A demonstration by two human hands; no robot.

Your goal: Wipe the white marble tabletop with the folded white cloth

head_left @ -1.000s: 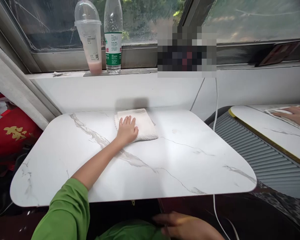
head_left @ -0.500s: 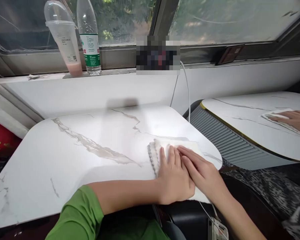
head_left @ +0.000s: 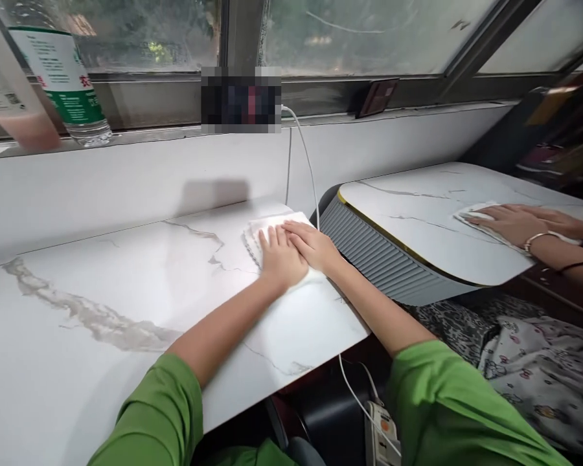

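Slid nearer the wall, the cloth lies beneath slightly spread left fingers and pressed-together right fingers.

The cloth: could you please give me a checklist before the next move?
1. Left hand flat on cloth: ok.
2. Right hand on cloth, beside left hand: ok.
3. Cloth wholly on table: cannot tell, right hand covers part.
4. Bottle and cup on sill, off the table: ok.
5. Cable well away from cloth: not ok, it appears close.
6. Other person's hands apart, on another table: ok.
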